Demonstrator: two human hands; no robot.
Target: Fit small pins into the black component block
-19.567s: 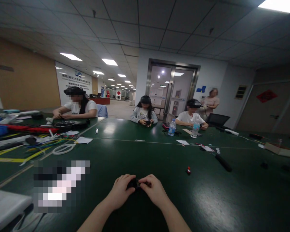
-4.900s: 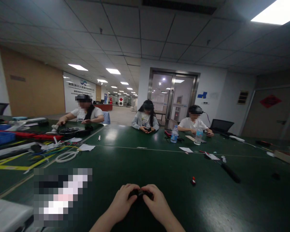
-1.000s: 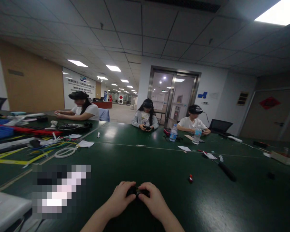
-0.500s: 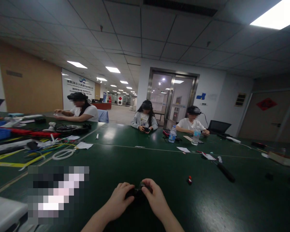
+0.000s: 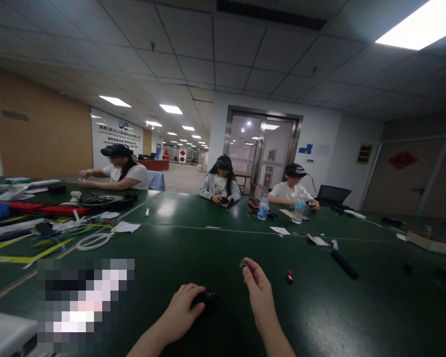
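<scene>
My left hand [image 5: 182, 310] rests low on the green table [image 5: 215, 248], fingers closed around a small black part [image 5: 207, 298]. My right hand [image 5: 258, 292] is lifted above the table to the right of it. Its fingertips pinch a tiny grey piece [image 5: 244, 264]. A small red and black piece [image 5: 289, 276] lies on the table just right of my right hand.
A black cylinder [image 5: 344, 264] and paper scraps lie at right. Coloured cables, a white coil [image 5: 93, 241] and a blue bin sit at left. Two water bottles [image 5: 261, 207] stand far across, where three seated people work. A blurred patch covers something at lower left.
My right hand has come away from the black part and risen, pinching a tiny grey piece. My left hand keeps hold of the black part on the table.
</scene>
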